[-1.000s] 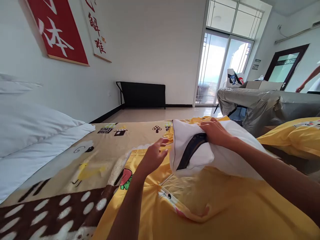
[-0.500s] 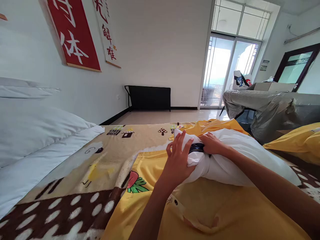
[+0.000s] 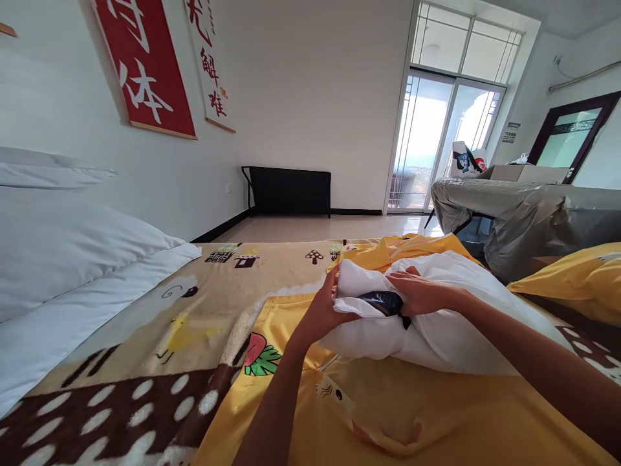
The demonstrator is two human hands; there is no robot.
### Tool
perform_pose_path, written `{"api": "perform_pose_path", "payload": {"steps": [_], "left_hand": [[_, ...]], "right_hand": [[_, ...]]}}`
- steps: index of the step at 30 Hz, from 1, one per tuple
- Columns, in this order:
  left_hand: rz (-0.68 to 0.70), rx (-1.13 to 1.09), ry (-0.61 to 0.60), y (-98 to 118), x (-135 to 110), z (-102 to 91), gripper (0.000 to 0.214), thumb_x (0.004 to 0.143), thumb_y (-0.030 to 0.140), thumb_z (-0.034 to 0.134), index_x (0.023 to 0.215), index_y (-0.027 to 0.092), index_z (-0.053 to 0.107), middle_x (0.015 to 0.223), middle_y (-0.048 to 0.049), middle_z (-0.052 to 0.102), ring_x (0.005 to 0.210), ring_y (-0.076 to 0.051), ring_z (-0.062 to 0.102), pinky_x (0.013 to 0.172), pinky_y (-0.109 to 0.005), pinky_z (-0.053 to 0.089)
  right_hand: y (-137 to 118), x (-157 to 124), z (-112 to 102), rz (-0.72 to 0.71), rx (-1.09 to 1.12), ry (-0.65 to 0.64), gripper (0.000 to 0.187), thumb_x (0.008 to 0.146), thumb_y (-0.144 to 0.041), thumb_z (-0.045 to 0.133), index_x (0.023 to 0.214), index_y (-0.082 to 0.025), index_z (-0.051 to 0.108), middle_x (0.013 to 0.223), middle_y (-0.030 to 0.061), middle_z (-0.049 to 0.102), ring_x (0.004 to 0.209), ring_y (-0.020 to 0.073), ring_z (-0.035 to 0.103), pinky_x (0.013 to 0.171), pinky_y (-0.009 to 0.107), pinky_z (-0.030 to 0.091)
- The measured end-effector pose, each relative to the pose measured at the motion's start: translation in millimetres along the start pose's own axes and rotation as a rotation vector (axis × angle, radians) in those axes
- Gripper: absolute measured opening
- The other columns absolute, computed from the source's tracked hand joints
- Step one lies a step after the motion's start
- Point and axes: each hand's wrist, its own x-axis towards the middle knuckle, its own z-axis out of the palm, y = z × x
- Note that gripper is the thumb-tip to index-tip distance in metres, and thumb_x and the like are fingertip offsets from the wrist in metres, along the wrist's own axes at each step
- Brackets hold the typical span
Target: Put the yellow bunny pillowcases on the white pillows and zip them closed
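1. The left hand (image 3: 324, 312) is closed around the near end of the white pillow (image 3: 460, 323). The thumb is on top and the fingers are tucked underneath.
2. The right hand (image 3: 420, 292) lies on top of the same pillow with its fingers at the edge of a dark slit (image 3: 383, 301). Whether it pinches the fabric or only presses on it cannot be told.
3. The white casing gapes at that slit and something dark blue shows inside. What it is cannot be made out.
4. The pillow lies on a yellow cover (image 3: 436, 414) printed with cartoon figures. The cover is spread over a patterned blanket (image 3: 145, 362) on the bed.
5. A white duvet (image 3: 72, 259) is heaped at the left edge of the bed, and a yellow pillow (image 3: 577, 278) sits at the right.
6. Beyond the bed stands furniture under a grey sheet (image 3: 524, 207) with a cardboard box (image 3: 528, 173) on top of it. The box's contents are hidden.
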Motion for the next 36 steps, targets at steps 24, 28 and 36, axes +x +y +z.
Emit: {"api": "perform_pose_path", "payload": {"steps": [24, 28, 36], "left_hand": [[0.211, -0.023, 0.198, -12.6, 2.0, 9.1, 0.019, 0.081, 0.035, 0.061, 0.073, 0.018, 0.060, 0.089, -0.0047, 0.068, 0.088, -0.019, 0.060, 0.083, -0.031, 0.043], [0.239, -0.008, 0.413, -13.8, 2.7, 11.2, 0.024, 0.081, 0.037, 0.058, 0.066, 0.018, 0.056, 0.083, -0.0028, 0.063, 0.083, -0.017, 0.058, 0.080, -0.028, 0.042], [0.039, -0.080, 0.562, -21.8, 7.9, -6.9, 0.020, 0.078, 0.038, 0.059, 0.076, 0.017, 0.058, 0.066, 0.0019, 0.056, 0.060, -0.012, 0.047, 0.056, -0.021, 0.036]], "right_hand": [[-56.6, -15.4, 35.1, -0.086, -0.113, 0.218, 0.026, 0.088, -0.038, 0.055, 0.104, -0.018, 0.059, 0.100, 0.0073, 0.066, 0.095, 0.0227, 0.058, 0.084, 0.035, 0.039], [-48.6, -10.7, 39.6, -0.059, -0.064, 0.230, 0.027, 0.094, -0.039, 0.042, 0.089, -0.019, 0.059, 0.085, 0.0049, 0.067, 0.081, 0.0189, 0.060, 0.079, 0.032, 0.038], [-37.9, -9.4, 46.6, -0.068, 0.035, 0.195, 0.033, 0.097, -0.037, 0.032, 0.085, -0.020, 0.059, 0.082, 0.0050, 0.068, 0.077, 0.0175, 0.059, 0.078, 0.030, 0.039]]}}
